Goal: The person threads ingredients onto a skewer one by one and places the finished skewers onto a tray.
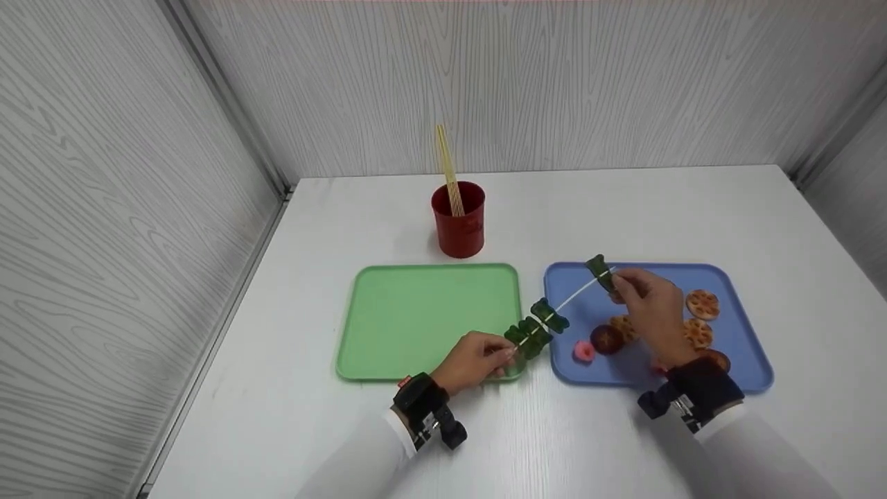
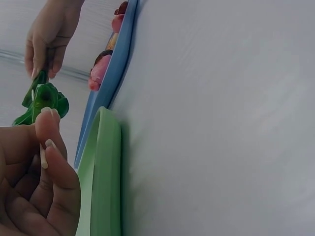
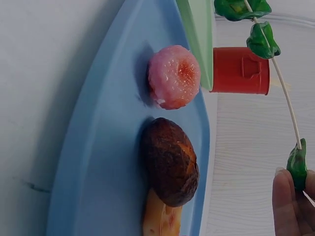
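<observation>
Between both hands a thin skewer (image 1: 574, 295) slants above the gap between the trays. My left hand (image 1: 477, 360) pinches its lower end between thumb and fingers, and the blunt tip pokes out below the thumb in the left wrist view. Several green pepper-like pieces (image 1: 549, 315) are threaded on it just beyond that hand. At the upper end, my right hand (image 1: 650, 305) pinches another green piece (image 3: 297, 164), and the skewer's tip runs to it. A bare stretch of skewer separates this piece from the rest.
Under the right hand lies a blue tray (image 1: 569, 371) with a pink ring (image 1: 584, 351), a brown mushroom-like piece (image 1: 607, 339) and several lotus-root slices (image 1: 703, 304). To its left is a green tray (image 1: 416, 319). A red cup (image 1: 460, 237) behind holds several skewers (image 1: 448, 163).
</observation>
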`<move>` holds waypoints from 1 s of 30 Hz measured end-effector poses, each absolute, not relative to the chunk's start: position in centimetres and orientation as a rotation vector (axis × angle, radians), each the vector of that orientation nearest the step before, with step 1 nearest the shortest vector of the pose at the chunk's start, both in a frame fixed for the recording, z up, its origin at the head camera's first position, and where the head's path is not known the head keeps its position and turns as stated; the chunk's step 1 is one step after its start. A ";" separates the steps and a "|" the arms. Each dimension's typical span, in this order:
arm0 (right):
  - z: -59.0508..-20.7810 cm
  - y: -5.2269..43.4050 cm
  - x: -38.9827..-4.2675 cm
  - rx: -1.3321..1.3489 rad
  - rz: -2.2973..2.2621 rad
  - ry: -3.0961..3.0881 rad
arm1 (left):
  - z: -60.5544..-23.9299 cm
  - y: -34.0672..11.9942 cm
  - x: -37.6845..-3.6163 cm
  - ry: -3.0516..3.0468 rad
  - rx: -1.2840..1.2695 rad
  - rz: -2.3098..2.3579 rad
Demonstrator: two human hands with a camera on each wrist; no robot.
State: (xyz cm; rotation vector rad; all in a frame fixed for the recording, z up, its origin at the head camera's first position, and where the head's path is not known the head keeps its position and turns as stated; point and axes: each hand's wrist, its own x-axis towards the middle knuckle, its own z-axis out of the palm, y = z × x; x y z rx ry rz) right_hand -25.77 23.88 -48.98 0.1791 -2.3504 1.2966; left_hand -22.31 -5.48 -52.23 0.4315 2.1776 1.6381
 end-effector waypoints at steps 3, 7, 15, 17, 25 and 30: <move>-49.0 24.0 -25.7 0.201 1.284 -2.349 | -52.3 -5.5 -22.4 2.196 0.451 1.610; -48.9 24.1 -25.7 0.229 1.253 -2.363 | -52.4 -5.6 -22.5 2.224 0.482 1.582; -48.6 24.2 -25.6 0.242 1.255 -2.356 | -52.2 -5.7 -22.5 2.263 0.571 1.568; -48.7 24.3 -25.7 0.275 1.205 -2.331 | -52.2 -5.6 -22.4 2.251 0.572 1.562; -48.8 24.1 -25.6 0.286 1.204 -2.326 | -50.5 -5.6 -21.6 2.234 0.528 1.611; -48.8 24.3 -25.6 0.300 1.151 -2.348 | -48.8 -5.7 -20.8 2.282 0.594 1.591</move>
